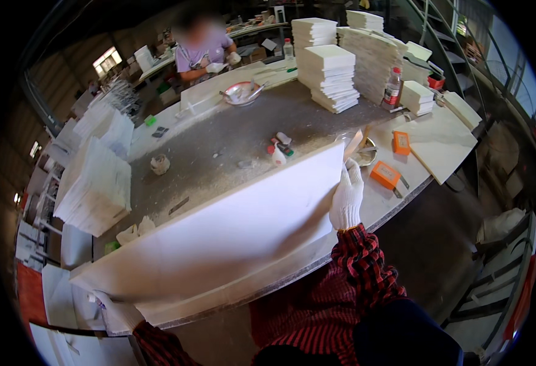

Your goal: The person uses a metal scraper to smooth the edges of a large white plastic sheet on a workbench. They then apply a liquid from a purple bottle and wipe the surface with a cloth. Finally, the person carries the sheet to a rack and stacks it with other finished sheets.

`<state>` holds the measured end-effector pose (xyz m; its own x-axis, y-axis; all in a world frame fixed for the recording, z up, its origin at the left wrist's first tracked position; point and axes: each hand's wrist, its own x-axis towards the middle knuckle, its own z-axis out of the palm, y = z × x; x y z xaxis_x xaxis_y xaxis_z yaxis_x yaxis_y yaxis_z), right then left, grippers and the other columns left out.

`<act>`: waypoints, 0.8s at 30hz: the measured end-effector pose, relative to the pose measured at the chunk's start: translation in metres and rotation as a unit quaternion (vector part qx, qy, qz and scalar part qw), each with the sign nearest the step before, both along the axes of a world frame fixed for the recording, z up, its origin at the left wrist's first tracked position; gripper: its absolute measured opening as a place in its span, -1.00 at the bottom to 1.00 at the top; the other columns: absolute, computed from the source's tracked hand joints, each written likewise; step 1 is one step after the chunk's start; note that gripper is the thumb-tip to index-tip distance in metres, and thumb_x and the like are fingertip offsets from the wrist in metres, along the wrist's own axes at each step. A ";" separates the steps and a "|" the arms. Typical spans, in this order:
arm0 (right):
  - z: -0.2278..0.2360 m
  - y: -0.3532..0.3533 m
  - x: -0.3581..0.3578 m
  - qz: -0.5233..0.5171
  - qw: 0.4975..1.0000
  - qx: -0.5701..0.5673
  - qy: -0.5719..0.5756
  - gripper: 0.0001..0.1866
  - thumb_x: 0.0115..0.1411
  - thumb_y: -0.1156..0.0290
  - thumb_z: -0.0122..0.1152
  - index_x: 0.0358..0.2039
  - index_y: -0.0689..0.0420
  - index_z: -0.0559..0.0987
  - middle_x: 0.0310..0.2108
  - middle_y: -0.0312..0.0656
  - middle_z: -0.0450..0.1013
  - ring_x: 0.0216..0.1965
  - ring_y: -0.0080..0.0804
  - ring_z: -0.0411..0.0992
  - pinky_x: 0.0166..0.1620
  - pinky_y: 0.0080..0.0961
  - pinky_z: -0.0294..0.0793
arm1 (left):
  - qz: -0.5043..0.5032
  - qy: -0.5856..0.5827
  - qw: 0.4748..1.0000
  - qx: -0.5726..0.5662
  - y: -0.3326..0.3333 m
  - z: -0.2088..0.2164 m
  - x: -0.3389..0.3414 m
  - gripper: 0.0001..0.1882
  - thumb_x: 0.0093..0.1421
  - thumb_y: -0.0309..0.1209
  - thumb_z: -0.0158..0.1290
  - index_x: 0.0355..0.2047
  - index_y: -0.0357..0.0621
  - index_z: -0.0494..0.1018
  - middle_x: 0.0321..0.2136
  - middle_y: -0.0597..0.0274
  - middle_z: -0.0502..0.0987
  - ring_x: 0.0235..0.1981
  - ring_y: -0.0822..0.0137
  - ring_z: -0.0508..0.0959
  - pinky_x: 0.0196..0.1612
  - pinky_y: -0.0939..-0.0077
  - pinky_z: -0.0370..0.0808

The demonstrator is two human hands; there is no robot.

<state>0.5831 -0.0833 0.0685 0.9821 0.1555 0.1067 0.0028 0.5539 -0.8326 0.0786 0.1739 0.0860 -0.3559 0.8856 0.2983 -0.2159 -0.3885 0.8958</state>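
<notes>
A long white stone slab (pixel 231 219) stands tilted on its edge along the near side of the worktable (pixel 201 140). My right hand (pixel 347 200), in a white knit glove, grips its right end, with the fingers along the edge. At the lower left, my left hand (pixel 118 310), also gloved, holds the slab's other end; some of its fingers are hidden. Just past the right end sits a metal bowl (pixel 369 157) with a scraper in it. Orange boxes (pixel 385 175) lie to the right of my right hand.
Stacks of white tiles (pixel 329 73) rise at the far right, and a tall slab stack (pixel 97 183) stands on the left. A red-rimmed basin (pixel 242 93), a bottle (pixel 392 88) and a white squeeze bottle (pixel 278 156) are on the table. Across it, a gloved person (pixel 204 55) works.
</notes>
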 end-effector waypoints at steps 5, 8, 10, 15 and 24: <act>-0.003 -0.018 0.001 -0.012 1.000 -0.005 0.000 -0.82 0.45 0.36 0.05 -0.13 0.21 0.52 -0.23 -0.37 0.47 -0.17 -0.68 0.33 -0.04 -0.65 0.31 | -0.042 0.039 0.998 -0.032 0.004 -0.020 0.028 -0.23 0.47 0.10 -0.22 0.42 -0.28 0.09 0.39 0.09 0.18 0.38 0.22 0.14 0.43 0.33 -0.01; -0.001 -0.019 0.001 -0.027 0.999 -0.017 -0.014 -0.82 0.45 0.37 0.05 -0.11 0.22 0.52 -0.20 -0.35 0.49 -0.15 -0.67 0.36 -0.02 -0.65 0.32 | -0.048 0.031 0.998 -0.009 0.002 -0.020 0.038 -0.23 0.47 0.07 -0.16 0.42 -0.30 0.08 0.39 0.10 0.18 0.37 0.24 0.16 0.43 0.34 0.01; -0.005 -0.020 0.000 -0.030 0.999 -0.016 -0.006 -0.82 0.45 0.39 0.03 -0.08 0.22 0.51 -0.17 -0.33 0.50 -0.12 -0.63 0.39 0.01 -0.63 0.34 | -0.055 0.014 0.998 -0.008 0.001 -0.022 0.036 -0.23 0.46 0.05 -0.13 0.42 -0.31 0.07 0.39 0.10 0.17 0.38 0.25 0.16 0.43 0.34 0.03; -0.016 -0.021 0.001 -0.027 0.999 0.016 0.016 -0.81 0.44 0.43 0.01 -0.03 0.21 0.50 -0.10 -0.28 0.51 -0.06 -0.51 0.45 0.05 -0.56 0.40 | -0.051 0.012 0.999 0.004 0.012 -0.034 0.020 -0.25 0.49 0.02 -0.17 0.44 -0.30 0.03 0.42 0.10 0.13 0.39 0.26 0.15 0.43 0.33 0.05; -0.027 -0.017 0.003 -0.028 0.999 0.039 -0.014 -0.81 0.43 0.44 0.05 -0.04 0.25 0.50 -0.15 -0.31 0.50 -0.14 -0.59 0.43 -0.01 -0.59 0.39 | 0.076 0.273 0.904 0.320 -0.078 0.096 0.143 -0.67 0.34 -0.46 0.07 0.07 -0.36 0.45 0.07 -0.05 0.49 -0.02 0.19 0.53 0.10 0.38 0.43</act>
